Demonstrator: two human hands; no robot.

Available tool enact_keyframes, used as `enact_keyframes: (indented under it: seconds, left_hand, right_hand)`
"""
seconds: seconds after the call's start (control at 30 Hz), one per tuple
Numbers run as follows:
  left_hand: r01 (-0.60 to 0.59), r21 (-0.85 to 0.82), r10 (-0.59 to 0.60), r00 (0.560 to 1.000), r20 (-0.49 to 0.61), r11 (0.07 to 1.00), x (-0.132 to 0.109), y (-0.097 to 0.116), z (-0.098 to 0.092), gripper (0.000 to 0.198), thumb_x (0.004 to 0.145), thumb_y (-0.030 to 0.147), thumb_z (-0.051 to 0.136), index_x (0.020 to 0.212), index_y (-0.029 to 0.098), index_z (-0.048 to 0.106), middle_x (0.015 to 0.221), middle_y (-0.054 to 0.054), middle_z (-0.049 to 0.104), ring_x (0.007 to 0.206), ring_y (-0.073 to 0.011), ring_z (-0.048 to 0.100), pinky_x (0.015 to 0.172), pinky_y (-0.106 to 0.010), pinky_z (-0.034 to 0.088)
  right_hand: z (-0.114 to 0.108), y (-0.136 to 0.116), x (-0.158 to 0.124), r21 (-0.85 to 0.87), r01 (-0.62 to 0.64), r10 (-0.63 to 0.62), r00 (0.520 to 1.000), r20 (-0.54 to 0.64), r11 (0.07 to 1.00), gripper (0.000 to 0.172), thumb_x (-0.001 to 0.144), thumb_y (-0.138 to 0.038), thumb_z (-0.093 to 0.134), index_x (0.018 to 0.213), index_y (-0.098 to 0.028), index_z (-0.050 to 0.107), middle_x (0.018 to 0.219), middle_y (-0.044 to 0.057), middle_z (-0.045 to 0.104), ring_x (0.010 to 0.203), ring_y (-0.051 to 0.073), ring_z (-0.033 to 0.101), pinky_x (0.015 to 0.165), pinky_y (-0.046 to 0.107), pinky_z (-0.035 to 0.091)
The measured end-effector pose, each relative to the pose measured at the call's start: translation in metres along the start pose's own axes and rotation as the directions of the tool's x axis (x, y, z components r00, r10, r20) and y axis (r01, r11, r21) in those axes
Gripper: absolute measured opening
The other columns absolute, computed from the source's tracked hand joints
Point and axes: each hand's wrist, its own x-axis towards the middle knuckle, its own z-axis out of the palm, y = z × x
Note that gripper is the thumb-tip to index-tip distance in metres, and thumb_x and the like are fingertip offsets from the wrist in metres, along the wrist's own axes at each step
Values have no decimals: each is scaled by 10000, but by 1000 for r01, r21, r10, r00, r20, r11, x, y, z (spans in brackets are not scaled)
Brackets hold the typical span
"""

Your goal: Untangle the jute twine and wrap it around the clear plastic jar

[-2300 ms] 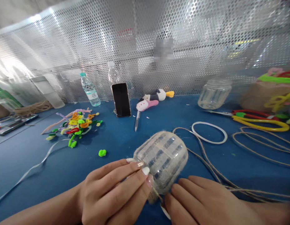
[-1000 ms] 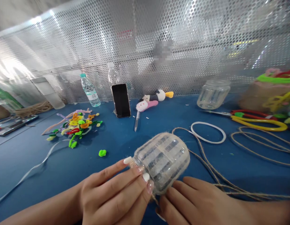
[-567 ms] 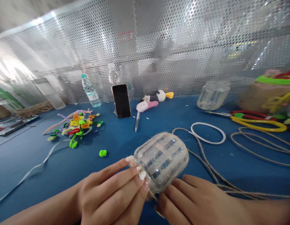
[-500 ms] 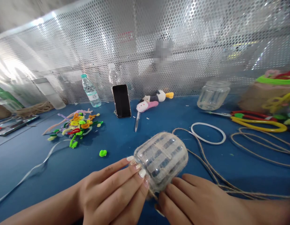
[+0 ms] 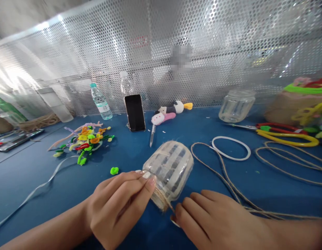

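A clear glass jar [image 5: 173,166] with pale strips along its sides lies tilted over the blue table, its neck toward me. Brown twine [image 5: 161,198] is wound around that neck. My left hand [image 5: 121,201] grips the jar at the neck, fingertips pressed on the near left side. Just right of the neck, my right hand [image 5: 210,218] is closed in a pinch on the twine that runs off the windings. Most of its fingers' undersides are hidden. Loose twine [image 5: 223,173] trails on the table behind my right hand.
A white ring [image 5: 231,159] and yellow-handled scissors [image 5: 288,139] lie to the right, below a second glass jar [image 5: 237,106]. Pipe-cleaner pieces [image 5: 85,139] are heaped at left. A phone [image 5: 135,113], a water bottle [image 5: 100,102] and a pen [image 5: 152,135] are farther back.
The jar has turned and shifted left, so the twine-wrapped neck now shows. My left hand has shifted its hold on the neck; my right hand is farther from the jar's body.
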Motion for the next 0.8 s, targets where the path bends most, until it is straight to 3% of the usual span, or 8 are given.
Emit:
enact_keyframes:
  seconds: [0.13, 0.23, 0.3, 0.37, 0.47, 0.53, 0.67, 0.8]
  left_hand:
    - [96, -102, -98, 995, -10, 990, 3, -2, 2, 157, 823, 50, 508, 915, 78, 632, 713, -47, 618, 712, -133, 609, 615, -230, 544]
    - [214, -175, -225, 973, -44, 961, 10, 1, 6, 203, 766, -5, 554, 932, 97, 610, 691, -24, 572, 644, -105, 555, 557, -215, 506]
    - [294, -272, -318, 947, -48, 916, 15, 5, 10, 211, 756, -25, 551, 912, 107, 602, 702, -22, 557, 638, -98, 535, 552, -213, 494]
    - [363, -384, -409, 912, -41, 849, 18, 10, 16, 197, 758, -41, 528, 864, 112, 593, 689, -17, 542, 623, -89, 519, 547, -204, 484]
    - [437, -443, -498, 867, -26, 783, 17, 13, 24, 177, 774, -22, 506, 851, 120, 578, 678, -16, 535, 613, -90, 513, 533, -200, 462]
    - [421, -385, -462, 887, -14, 821, 15, 11, 26, 157, 777, 14, 521, 884, 120, 566, 693, -26, 559, 624, -100, 529, 544, -211, 469]
    - [170, -121, -175, 984, -30, 978, 12, 0, 20, 99, 762, 95, 569, 857, 123, 572, 738, -50, 618, 705, -149, 586, 644, -274, 521]
    - [47, 110, -50, 998, 28, 993, 12, -3, 14, 103, 818, 142, 505, 813, 110, 603, 770, -65, 637, 736, -175, 605, 633, -270, 518]
  right_hand:
    - [-2, 6, 4, 71, -44, 46, 999, -24, 997, 196, 878, -87, 332, 845, -161, 510, 662, 6, 581, 505, 127, 478, 468, 274, 289]
    - [-2, 4, 6, 145, -131, 144, 987, -78, 981, 226, 932, -189, 307, 810, -175, 497, 649, -4, 586, 516, 120, 504, 473, 275, 308]
    - [-3, 1, 5, 110, -137, 156, 969, -190, 984, 272, 957, -268, 275, 823, -175, 493, 643, 0, 591, 541, 130, 529, 489, 283, 327]
    - [-5, -3, 3, 32, -145, 148, 950, -276, 989, 232, 949, -241, 297, 838, -169, 487, 630, -2, 587, 548, 136, 536, 508, 288, 341]
    - [-8, -5, 2, -36, -173, 158, 950, -268, 984, 140, 882, -124, 360, 818, -174, 474, 599, -18, 557, 518, 134, 517, 504, 284, 338]
    - [-10, -5, 2, -39, -139, 127, 968, -217, 990, 102, 846, -125, 393, 813, -181, 470, 611, -22, 550, 513, 133, 509, 494, 279, 331]
    - [-11, -4, 1, -62, -89, 79, 986, -149, 994, 60, 816, -157, 442, 847, -186, 485, 662, -14, 569, 548, 134, 520, 500, 286, 333]
    - [-8, -2, 1, -103, -20, 7, 993, -120, 995, 91, 804, -146, 438, 862, -178, 499, 667, -9, 563, 531, 142, 504, 474, 305, 309]
